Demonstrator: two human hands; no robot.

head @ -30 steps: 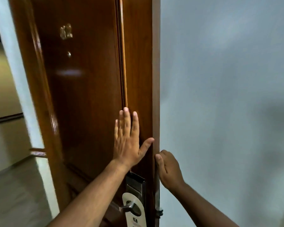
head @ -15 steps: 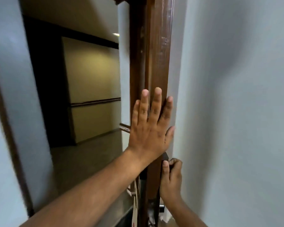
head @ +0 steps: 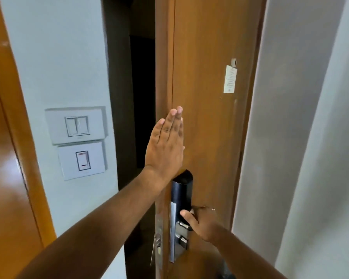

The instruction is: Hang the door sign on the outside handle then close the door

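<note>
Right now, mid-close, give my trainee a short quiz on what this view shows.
1. True or false: the door is fully shut against its frame.
2. Which hand is down at the lock plate: (a) left hand, (b) right hand, (c) neither?
3. Fill in: the left hand lies ____ with fingers straight, near the door's edge.

Key
1. False. A dark gap shows between the door's edge and the wall with the light switches.
2. (b). The right hand is closed around the inside handle by the lock plate.
3. Flat (open).
</note>
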